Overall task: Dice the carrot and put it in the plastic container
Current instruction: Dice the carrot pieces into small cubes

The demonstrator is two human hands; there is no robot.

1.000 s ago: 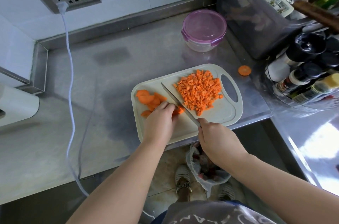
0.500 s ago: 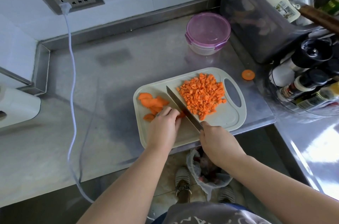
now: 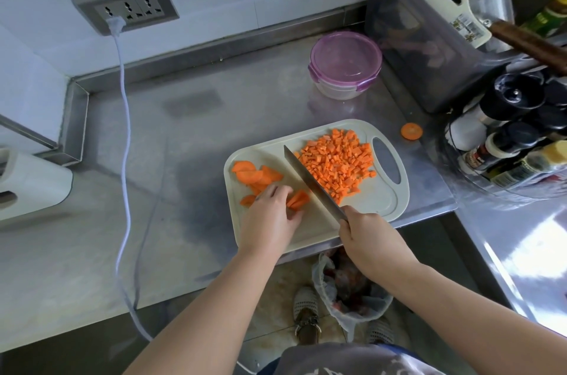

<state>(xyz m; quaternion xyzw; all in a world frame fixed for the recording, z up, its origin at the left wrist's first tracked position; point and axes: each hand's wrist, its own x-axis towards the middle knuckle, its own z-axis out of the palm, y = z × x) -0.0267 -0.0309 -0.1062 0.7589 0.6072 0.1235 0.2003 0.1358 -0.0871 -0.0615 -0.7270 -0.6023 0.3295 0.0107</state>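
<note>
On the pale cutting board [image 3: 383,206], carrot sits in three lots. Diced carrot [image 3: 337,163]: a broad heap of small cubes on the right half, next to the handle slot. Loose slices [image 3: 251,173]: an overlapping cluster of half-rounds near the left edge. Stacked slices [image 3: 299,199]: a few pieces set on edge between the other two lots, just left of the blade.

Left hand [image 3: 270,218]: palm down, fingers curled over the stacked slices, thumb tucked beneath them, pinning them to the board. Right hand [image 3: 365,233]: closed round the handle of the knife [image 3: 310,183]. The blade runs diagonally, tip pointing away and to the left, its flat against the near-left edge of the diced heap. Whether the edge touches the board cannot be told.

Plastic container [image 3: 345,64]: round, clear body, purple lid clipped on, standing on the steel counter [image 3: 184,129] behind the board, well apart from the carrot. One stray carrot round [image 3: 411,131] lies on the counter just beyond the board's handle end.

Further out: dark tub [image 3: 414,46] to the right of the container; rack of seasoning bottles [image 3: 515,141] at far right; wall socket [image 3: 125,8] with a white cable [image 3: 122,129] trailing across the counter; bagged waste bin [image 3: 349,291] on the floor beneath the counter edge.
</note>
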